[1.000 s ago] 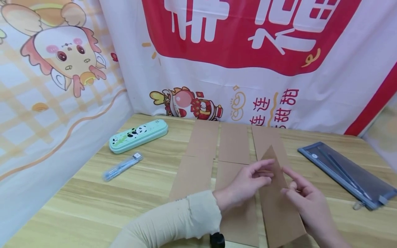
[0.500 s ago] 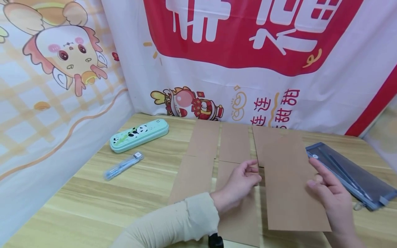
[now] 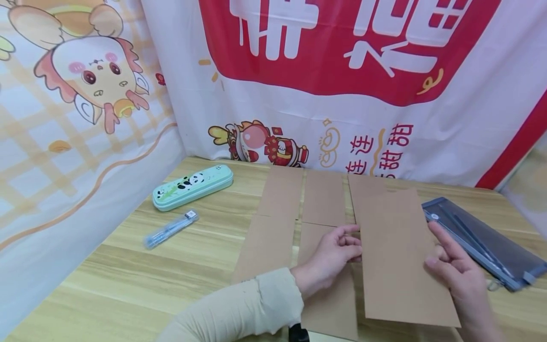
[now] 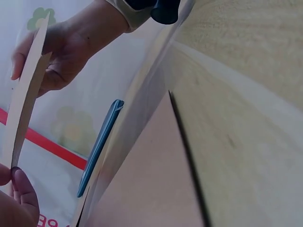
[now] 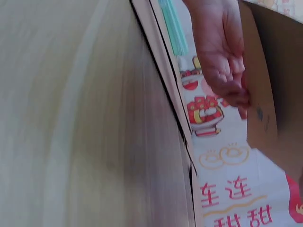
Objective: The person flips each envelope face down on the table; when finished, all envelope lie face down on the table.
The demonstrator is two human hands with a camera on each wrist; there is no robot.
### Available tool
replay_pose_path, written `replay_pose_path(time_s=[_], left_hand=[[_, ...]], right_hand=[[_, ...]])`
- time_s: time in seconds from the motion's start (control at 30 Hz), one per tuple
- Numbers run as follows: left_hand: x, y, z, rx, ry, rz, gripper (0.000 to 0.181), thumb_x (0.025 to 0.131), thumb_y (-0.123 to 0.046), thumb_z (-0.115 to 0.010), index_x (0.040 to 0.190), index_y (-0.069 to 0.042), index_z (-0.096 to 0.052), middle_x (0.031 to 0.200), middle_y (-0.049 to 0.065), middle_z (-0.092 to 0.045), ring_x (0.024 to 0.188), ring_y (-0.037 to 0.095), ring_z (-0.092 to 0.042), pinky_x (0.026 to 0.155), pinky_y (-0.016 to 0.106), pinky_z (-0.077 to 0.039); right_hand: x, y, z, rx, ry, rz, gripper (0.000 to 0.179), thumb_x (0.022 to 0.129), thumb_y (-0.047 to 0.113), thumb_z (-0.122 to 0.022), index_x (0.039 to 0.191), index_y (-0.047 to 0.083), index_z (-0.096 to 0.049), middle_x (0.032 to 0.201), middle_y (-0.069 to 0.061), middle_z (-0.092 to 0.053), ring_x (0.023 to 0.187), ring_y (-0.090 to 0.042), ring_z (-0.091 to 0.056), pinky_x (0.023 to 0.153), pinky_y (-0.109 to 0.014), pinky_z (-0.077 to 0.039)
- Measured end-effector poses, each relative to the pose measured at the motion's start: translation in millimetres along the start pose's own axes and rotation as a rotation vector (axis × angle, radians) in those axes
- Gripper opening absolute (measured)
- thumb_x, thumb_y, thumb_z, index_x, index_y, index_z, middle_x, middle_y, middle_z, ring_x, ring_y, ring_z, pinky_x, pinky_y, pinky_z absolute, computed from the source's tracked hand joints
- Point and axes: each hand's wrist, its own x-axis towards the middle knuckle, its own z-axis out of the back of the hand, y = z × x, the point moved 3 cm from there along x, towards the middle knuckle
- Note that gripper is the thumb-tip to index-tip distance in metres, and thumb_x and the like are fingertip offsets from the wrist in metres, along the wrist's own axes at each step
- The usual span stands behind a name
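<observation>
A brown kraft cardboard piece (image 3: 401,256) is held up off the table, its broad face towards the head camera. My right hand (image 3: 459,270) grips its right edge, thumb on the front face. At the left edge, my left hand (image 3: 333,256) pinches the piece between thumb and fingers. In the left wrist view the piece (image 4: 28,94) is nearly edge-on, with a folded layer standing out at one end. The right wrist view shows its bent panel (image 5: 262,109) with a small dark mark. Other brown cardboard pieces (image 3: 269,242) lie flat in columns beneath and left of my hands.
A mint panda pencil case (image 3: 192,187) and a clear packet of pens (image 3: 171,229) sit at the left of the wooden table (image 3: 128,289). To the right lies a dark zip pouch (image 3: 483,242). A printed cloth (image 3: 256,85) hangs along the back.
The held cardboard piece has turned from a steep, narrow angle to face the head camera, and my right hand moved right with it. My left hand came off it, then took its left edge.
</observation>
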Motion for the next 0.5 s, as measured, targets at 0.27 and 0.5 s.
replay_pose_path(time_s=[0.27,0.5], left_hand=[[-2.3,-1.0,2.6,0.024,0.044,0.018,0.064,0.078,0.015,-0.055,0.137,-0.006,-0.042,0.078,0.000,-0.057,0.071,0.010,-0.056,0.075,0.030,-0.055],[-2.5,2.5,3.4,0.136,0.074,0.042,0.070,0.078,0.013,-0.057,0.141,-0.007,-0.036,0.077,0.004,-0.060,0.066,0.008,-0.055,0.068,0.027,-0.056]], right_hand=[[4.1,-6.2,18.9,-0.229,0.087,-0.229,0.063,0.092,-0.005,-0.044,0.138,0.038,-0.039,0.098,0.006,-0.068,0.075,-0.017,-0.068,0.057,-0.036,-0.057],[9.1,-14.2,32.3,-0.452,0.237,-0.469,0.081,0.093,0.004,-0.050,0.148,0.024,0.007,0.101,0.003,-0.067,0.082,-0.018,-0.067,0.066,-0.038,-0.057]])
